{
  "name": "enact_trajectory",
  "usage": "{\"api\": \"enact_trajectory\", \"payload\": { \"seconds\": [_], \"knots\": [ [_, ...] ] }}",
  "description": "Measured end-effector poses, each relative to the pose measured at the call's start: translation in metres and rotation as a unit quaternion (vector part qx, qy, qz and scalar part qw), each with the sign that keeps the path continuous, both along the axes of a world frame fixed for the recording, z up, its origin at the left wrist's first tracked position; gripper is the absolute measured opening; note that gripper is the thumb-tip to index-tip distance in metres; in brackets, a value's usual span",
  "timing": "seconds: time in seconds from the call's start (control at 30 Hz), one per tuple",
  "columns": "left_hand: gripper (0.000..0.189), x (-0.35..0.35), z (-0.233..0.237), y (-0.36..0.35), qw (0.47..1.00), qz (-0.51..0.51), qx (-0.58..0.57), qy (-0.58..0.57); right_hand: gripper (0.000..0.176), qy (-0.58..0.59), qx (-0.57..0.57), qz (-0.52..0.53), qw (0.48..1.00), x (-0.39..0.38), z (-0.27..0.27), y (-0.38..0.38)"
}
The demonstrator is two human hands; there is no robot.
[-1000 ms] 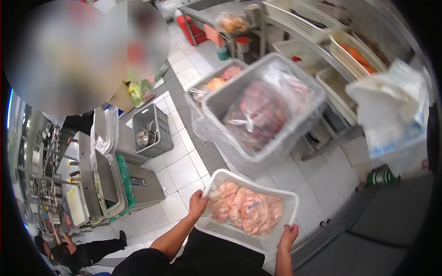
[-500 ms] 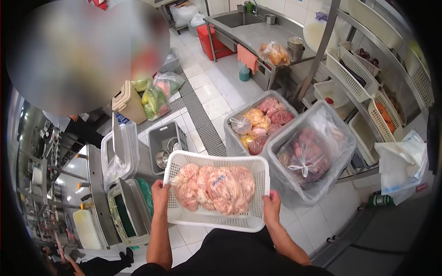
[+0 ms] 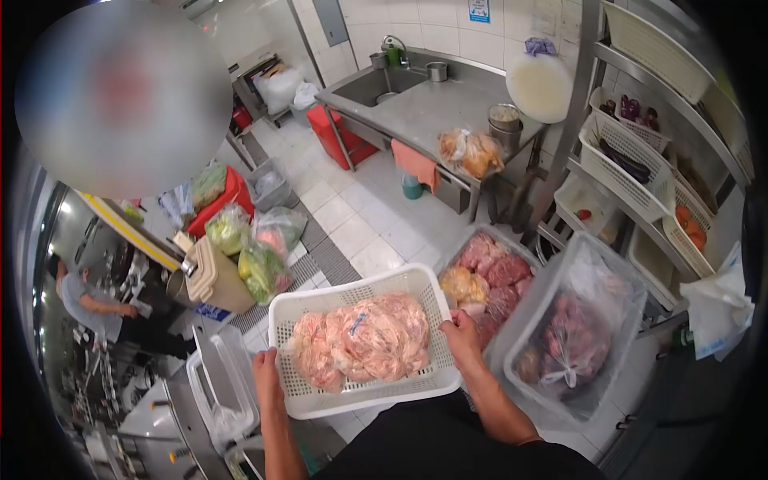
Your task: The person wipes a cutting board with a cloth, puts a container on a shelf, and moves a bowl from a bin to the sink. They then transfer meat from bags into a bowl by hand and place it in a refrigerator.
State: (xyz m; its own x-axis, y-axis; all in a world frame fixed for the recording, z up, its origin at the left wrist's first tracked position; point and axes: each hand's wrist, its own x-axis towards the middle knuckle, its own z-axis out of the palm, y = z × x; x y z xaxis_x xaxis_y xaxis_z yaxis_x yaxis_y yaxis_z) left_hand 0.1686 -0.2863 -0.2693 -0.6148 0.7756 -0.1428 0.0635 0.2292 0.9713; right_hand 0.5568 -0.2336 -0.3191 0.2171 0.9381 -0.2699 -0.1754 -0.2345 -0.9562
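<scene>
- The left hand (image 3: 268, 376) was closed on the near left edge of a white basket (image 3: 344, 290); the right hand (image 3: 462, 336) gripped its right edge.
- The basket was held level at waist height above the floor, carrying clear bags of pink meat (image 3: 372, 336) – a small blue label (image 3: 356, 322) on one was too small to read.
- Just right of the basket stood two lined bins (image 3: 596, 384) of bagged meat on the white tiled floor (image 3: 360, 232).
- A drain grate (image 3: 328, 260) crossed the tiles.
- Farther off stood a steel desk (image 3: 448, 100) with a sink – beside it, a rack (image 3: 632, 152) of white baskets.
- A wall sign (image 3: 479, 10) was unreadable.
</scene>
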Motion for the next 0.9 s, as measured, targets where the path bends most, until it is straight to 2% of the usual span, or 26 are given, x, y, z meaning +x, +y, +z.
{"api": "enact_trajectory", "payload": {
  "seconds": [0.23, 0.37, 0.57, 0.63, 0.73, 0.9],
  "knots": [
    [0.02, -0.054, 0.017, 0.129, 0.998, 0.026, 0.021, -0.05, 0.026, 0.0, 0.03, 0.01, 0.999, -0.065, 0.005, 0.14],
    [0.021, -0.096, -0.006, 0.22, 0.995, 0.002, 0.033, -0.092, 0.025, -0.038, 0.026, -0.007, 0.999, -0.095, 0.003, 0.21],
    [0.018, -0.129, -0.012, 0.374, 0.992, -0.085, 0.027, -0.086, 0.025, -0.014, -0.008, -0.095, 0.995, -0.126, -0.001, 0.301],
    [0.017, -0.135, -0.016, 0.427, 0.99, -0.134, 0.036, -0.029, 0.025, -0.03, -0.01, -0.127, 0.991, -0.131, 0.001, 0.329],
    [0.016, -0.12, -0.002, 0.499, 0.983, -0.177, 0.02, -0.034, 0.025, -0.025, -0.02, -0.182, 0.983, -0.129, 0.007, 0.354],
    [0.013, -0.1, -0.017, 0.636, 0.96, -0.277, 0.005, -0.029, 0.023, -0.004, -0.003, -0.279, 0.96, -0.115, 0.005, 0.416]
  ]
}}
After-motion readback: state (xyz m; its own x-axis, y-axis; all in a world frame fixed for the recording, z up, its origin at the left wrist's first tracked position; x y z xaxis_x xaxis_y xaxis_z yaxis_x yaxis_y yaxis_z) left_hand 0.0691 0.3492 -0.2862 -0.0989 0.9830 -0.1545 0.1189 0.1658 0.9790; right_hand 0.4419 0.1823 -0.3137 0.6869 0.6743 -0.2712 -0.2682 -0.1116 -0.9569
